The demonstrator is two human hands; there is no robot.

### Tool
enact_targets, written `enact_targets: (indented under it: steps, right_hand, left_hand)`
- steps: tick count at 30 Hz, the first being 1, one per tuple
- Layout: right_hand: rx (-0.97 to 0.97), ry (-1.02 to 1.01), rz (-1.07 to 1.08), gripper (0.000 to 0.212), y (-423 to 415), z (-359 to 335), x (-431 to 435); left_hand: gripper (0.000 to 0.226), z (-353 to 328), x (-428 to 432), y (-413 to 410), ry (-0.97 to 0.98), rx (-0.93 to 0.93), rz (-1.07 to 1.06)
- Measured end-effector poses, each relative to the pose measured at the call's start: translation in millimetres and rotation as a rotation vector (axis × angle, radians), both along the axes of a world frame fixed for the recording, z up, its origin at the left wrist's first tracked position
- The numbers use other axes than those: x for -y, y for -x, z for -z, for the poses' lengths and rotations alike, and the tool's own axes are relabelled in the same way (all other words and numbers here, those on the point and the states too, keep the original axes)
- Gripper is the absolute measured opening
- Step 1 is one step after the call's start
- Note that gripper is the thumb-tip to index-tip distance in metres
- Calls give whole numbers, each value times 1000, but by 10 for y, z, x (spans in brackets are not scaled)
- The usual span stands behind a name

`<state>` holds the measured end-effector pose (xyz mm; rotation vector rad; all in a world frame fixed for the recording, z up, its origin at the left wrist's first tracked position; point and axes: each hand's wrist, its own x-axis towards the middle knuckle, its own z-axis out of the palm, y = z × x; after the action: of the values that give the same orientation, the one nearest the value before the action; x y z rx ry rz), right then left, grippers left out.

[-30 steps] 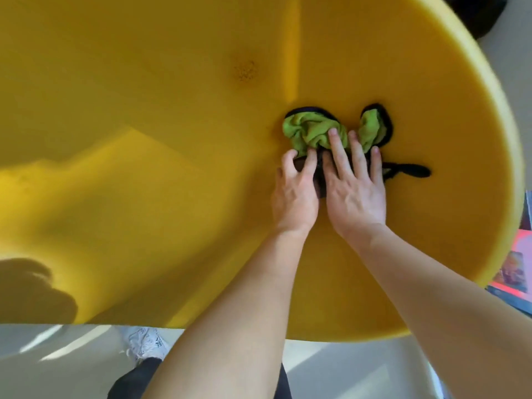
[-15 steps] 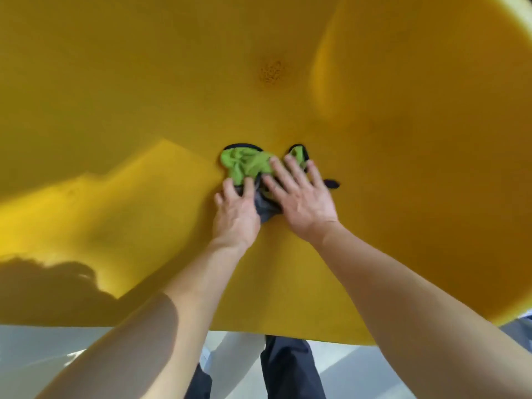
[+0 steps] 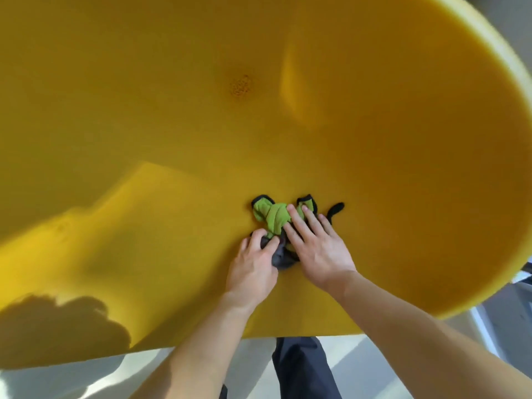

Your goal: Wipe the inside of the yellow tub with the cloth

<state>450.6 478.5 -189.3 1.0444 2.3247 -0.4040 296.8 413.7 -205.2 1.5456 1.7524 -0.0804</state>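
Observation:
The big yellow tub fills nearly the whole view, and I look down into it over its near rim. A crumpled green cloth with black edging and a grey underside lies on the tub's inner surface, near the middle. My left hand grips the grey part of the cloth with curled fingers. My right hand lies flat on the cloth with its fingers spread, pressing it against the tub. A black strip of the cloth sticks out to the right of my right hand.
A rough round mark sits on the tub's inside, farther in. A raised step runs along the left inside. My shadow falls at lower left. Pale floor and my dark trouser leg show below the near rim.
Both hands and the cloth have slid from the tub's right side towards me and the middle. My left fingers have curled tighter on the grey part.

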Motion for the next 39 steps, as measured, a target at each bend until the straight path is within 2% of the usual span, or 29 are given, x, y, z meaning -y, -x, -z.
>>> enact_targets:
  steps: [3, 5, 7, 8, 11, 14, 16, 18, 20, 22, 24, 26, 28, 31, 33, 35, 37, 39]
  right_hand:
    - [108, -214, -190, 61, -10, -121, -503]
    - [73, -419, -108, 60, 3, -262, -1074]
    - [43, -532, -79, 60, 3, -379, -1472]
    - [39, -549, -91, 60, 2, -385, -1544]
    - [-75, -477, 28, 54, 0, -151, -1228]
    - [-100, -331, 98, 55, -25, 180, -421]
    - [-94, -216, 40, 59, -61, 238, 6]
    - [-5, -92, -107, 62, -103, 202, 55]
    - [35, -188, -161, 63, -91, 115, -370]
    - [11, -366, -74, 66, 1, -26, -968]
    - [-11, -474, -44, 64, 36, -150, -1430]
    - [-48, -498, -33, 62, 30, -158, -1507]
    - [-107, -415, 29, 61, -37, -10, -1228]
    - [-161, -217, 89, 67, -30, 243, -489]
    - [-129, -50, 157, 80, 93, 326, -37]
    - [-127, 27, 251, 87, 291, 320, 256]
    - [-156, 32, 319, 88, 499, 305, 327]
    - [-237, 23, 351, 86, 672, 288, 249]
  left_hand:
    - [75, -100, -264, 50, 136, 15, -27]
    - [87, -164, -829, -90, 56, 69, -135]
    - [83, -230, -1411, -216, -44, 110, -265]
    - [76, -226, -1577, -270, -89, 67, -295]
    - [70, -74, -1338, -354, -255, -120, -202]
    - [65, 146, -529, -230, -250, -166, -38]
    - [62, 181, -102, -76, -218, -178, 44]
    - [60, 171, 4, 77, -201, -190, 128]
    - [67, 208, -262, 178, -213, -224, 155]
    - [81, 157, -840, 192, -259, -289, 20]
    - [81, 42, -1418, 125, -332, -313, -130]
    - [73, 22, -1612, -2, -386, -297, -200]
    - [64, 113, -1373, -84, -418, -277, -160]
    - [51, 249, -648, 29, -367, -213, -40]
    - [47, 252, -273, 185, -250, -162, -23]
    - [41, 194, -128, 340, -81, -110, -93]
    - [32, 160, -195, 502, 104, 128, -405]
    - [25, 48, -360, 657, 255, 495, -795]
